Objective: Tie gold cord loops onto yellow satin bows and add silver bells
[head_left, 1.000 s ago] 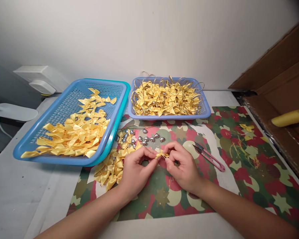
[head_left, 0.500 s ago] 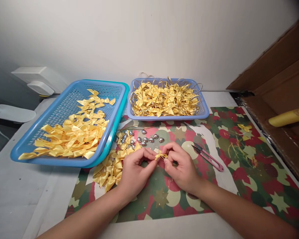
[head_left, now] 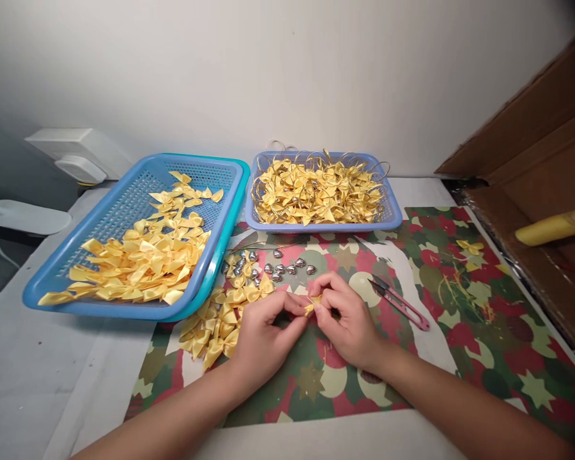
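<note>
Between my two hands is a small yellow ribbon bow [head_left: 310,308], mostly covered by fingers. My left hand [head_left: 273,329] pinches its left side with thumb and forefinger. From the other side, the curled fingers of my right hand [head_left: 344,319] grip it too. A pile of yellow bows [head_left: 218,326] lies just left of my left hand, partly behind it. Beyond my hands, several shiny silver heart-shaped beads [head_left: 278,269] are scattered. Thread snips [head_left: 402,305] with pink handles lie to the right of my right hand.
A blue basket [head_left: 110,198] of yellow bows stands at the left, inside a teal one. Behind the beads, a smaller blue basket [head_left: 323,227] holds bows with gold loops. Thread scraps [head_left: 460,295] lie on the patterned sheet [head_left: 498,364]. A cardboard box [head_left: 531,160] borders the right.
My fingers have closed further over the bow, so less of it shows. My left hand has shifted slightly right, towards my right hand.
</note>
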A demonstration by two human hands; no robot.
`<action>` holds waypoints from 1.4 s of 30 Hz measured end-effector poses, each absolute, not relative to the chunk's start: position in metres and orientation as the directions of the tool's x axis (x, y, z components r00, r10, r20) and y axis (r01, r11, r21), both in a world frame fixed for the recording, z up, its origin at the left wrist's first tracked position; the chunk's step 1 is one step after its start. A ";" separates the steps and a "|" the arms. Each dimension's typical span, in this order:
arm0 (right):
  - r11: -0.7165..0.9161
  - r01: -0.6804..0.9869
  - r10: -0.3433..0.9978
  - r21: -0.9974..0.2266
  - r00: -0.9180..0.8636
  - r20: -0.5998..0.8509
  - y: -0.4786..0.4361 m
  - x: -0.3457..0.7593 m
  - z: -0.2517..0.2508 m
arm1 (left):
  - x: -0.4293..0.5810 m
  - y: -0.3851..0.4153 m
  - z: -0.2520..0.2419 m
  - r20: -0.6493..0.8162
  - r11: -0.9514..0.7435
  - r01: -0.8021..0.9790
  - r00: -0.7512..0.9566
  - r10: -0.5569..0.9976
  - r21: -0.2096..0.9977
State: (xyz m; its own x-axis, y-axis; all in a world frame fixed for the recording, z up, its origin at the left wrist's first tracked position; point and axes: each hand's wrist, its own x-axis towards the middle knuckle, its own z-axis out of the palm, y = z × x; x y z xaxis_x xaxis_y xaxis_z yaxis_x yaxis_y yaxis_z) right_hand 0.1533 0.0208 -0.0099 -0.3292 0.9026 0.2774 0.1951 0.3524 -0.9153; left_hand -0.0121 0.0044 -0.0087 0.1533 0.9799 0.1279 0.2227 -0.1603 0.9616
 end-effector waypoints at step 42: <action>0.449 0.580 0.892 -0.680 -0.339 0.300 0.016 0.152 0.003 | -0.014 0.008 -0.005 0.176 -0.186 0.263 0.061 0.982 0.947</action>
State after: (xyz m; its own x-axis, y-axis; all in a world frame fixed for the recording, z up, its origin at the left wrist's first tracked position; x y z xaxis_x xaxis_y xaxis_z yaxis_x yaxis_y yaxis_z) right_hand 0.1520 0.0158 0.0031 -0.3392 0.8917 0.2996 0.5799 0.4490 -0.6798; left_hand -0.0142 0.0081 -0.0052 0.0611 0.9825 0.1761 0.2635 -0.1860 0.9466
